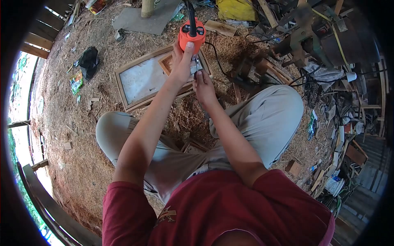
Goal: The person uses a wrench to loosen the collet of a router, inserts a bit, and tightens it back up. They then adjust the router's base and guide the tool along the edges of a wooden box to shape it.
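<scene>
In the head view, my left hand (180, 61) is wrapped round an orange trim router (191, 37), a power tool with a black cord rising from its top. My right hand (204, 87) is closed at the router's metal base (195, 64), fingers pinched together; what they grip there is too small to make out. Below both hands lies a wooden frame (123, 92) with a whitish panel (141, 84) inside it. A smaller wooden frame (163, 64) rests on that panel, partly hidden by my left hand and the router.
Wood shavings cover the ground. A grey board (141, 22) with a wooden post, a yellow sack (236, 10) and a loose plank (220, 28) lie beyond. Dark machinery (312, 41) and cables stand at right; a black bag (88, 60) lies left. My bent knees (279, 110) flank the workspace.
</scene>
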Motion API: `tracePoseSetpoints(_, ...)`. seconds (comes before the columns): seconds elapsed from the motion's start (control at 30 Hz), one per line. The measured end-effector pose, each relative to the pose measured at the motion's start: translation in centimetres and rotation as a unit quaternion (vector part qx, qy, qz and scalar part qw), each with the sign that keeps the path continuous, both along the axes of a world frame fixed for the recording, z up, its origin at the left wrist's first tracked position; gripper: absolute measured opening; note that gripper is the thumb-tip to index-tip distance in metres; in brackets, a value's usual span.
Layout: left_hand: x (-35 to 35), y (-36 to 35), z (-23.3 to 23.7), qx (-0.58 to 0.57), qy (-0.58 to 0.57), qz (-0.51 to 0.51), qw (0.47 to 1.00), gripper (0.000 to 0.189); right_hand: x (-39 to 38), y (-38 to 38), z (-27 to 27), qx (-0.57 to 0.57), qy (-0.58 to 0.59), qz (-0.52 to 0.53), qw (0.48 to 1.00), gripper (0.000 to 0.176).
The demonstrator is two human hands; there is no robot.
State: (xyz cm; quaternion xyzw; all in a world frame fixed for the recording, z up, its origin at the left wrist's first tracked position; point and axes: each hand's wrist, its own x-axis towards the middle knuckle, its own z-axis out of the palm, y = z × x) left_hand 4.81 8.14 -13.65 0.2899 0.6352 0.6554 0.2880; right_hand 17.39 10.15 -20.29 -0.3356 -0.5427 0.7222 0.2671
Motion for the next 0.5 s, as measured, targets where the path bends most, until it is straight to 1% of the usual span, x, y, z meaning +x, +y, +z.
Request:
tracePoseSetpoints(0.03,0.1,0.1,0.2,-0.002,0.004,0.003,1.0,0.085,-0.2,0.1,-0.2,-0.023,0.029,-0.001,0.999,0.025)
tracePoseSetpoints(0.13,0.2,0.0,0.4,-0.004,0.011,0.005,1.0,0.086,-0.2,0.3,-1.0,-0.01,0.023,0.01,1.0,0.025)
tracePoseSetpoints(0.23,0.3,-0.1,0.1,-0.02,0.025,0.012,0.999,0.086,0.0,-0.3,1.0,-0.03,0.012,-0.003,0.999,0.024)
tracePoseSetpoints(0.33,0.6,-0.1,0.2,-0.03,0.04,0.017,0.999,0.086,-0.1,-0.2,0.0,-0.039,0.043,-0.015,0.998,0.026)
tracePoseSetpoints(0.37,0.6,-0.2,0.3,-0.03,0.042,0.016,0.999,0.086,0.1,-0.2,0.4,-0.046,0.026,-0.01,0.999,0.027)
tracePoseSetpoints(0.5,0.5,-0.6,0.3,-0.036,0.035,0.01,0.999,0.088,0.7,-0.4,4.8,-0.076,-0.048,0.014,0.996,0.029)
